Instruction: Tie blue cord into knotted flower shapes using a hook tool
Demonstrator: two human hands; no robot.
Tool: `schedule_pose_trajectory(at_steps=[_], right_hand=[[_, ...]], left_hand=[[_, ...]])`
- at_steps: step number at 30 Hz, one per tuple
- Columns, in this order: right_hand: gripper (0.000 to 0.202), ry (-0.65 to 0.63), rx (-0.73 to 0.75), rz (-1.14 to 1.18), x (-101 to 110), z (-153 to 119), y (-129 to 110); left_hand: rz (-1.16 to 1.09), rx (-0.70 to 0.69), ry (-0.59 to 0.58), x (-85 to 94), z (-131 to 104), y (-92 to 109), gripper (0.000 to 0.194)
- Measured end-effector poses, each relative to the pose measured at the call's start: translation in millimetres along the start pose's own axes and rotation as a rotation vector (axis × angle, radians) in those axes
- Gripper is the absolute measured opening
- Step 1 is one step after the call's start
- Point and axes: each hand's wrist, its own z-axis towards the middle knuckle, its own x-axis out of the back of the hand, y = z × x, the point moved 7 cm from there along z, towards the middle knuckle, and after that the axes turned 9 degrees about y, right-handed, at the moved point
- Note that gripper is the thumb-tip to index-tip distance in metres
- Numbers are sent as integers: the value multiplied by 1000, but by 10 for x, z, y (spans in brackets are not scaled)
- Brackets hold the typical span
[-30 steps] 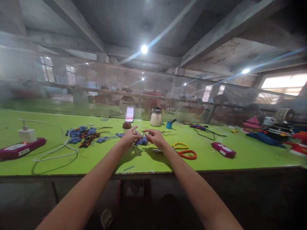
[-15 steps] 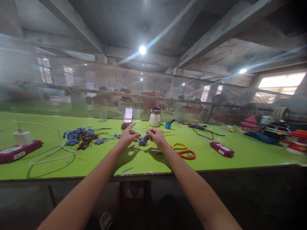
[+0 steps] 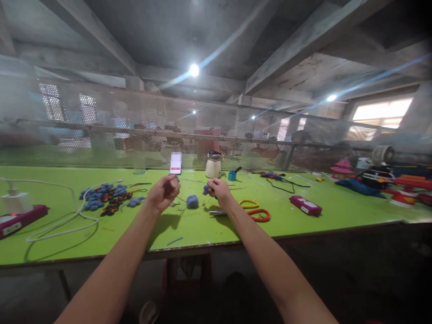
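Observation:
My right hand (image 3: pixel 219 192) is closed, its fingertips pinching a small blue-purple crocheted piece (image 3: pixel 205 190). A thin strand of blue yarn (image 3: pixel 191 181) runs from it across to my left hand (image 3: pixel 164 193), whose fingers are curled closed around the strand. On the table between and just below the hands lies a ball of blue-purple yarn (image 3: pixel 192 201). Close under my right wrist are scissors with one yellow and one red handle (image 3: pixel 259 215), their blades partly hidden by the arm. Any hook in my fingers is too small to make out.
Blue and dark-orange crocheted pieces (image 3: pixel 104 195) lie left, near a white cable (image 3: pixel 62 236) and magenta power strip (image 3: pixel 25 220). Behind stand a lit phone (image 3: pixel 176 163), a pale jug (image 3: pixel 213 166) and a blue pot (image 3: pixel 232 175). A magenta box (image 3: pixel 305 205) lies right.
My left hand has moved left and away from my right hand, its fingers now curled. The yarn ball now shows apart from both hands. The view has shifted slightly.

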Motion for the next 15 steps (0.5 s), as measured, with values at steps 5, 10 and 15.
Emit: schedule_pose_trajectory(at_steps=[5, 10, 15], right_hand=[[40, -180, -42, -45, -193, -162, 4], [41, -205, -34, -8, -174, -151, -36], [41, -192, -32, -14, -166, -135, -24]], left_hand=[[-11, -17, -67, 17, 6, 6, 30], [137, 29, -16, 60, 134, -210, 6], [121, 92, -114, -59, 43, -178, 27]])
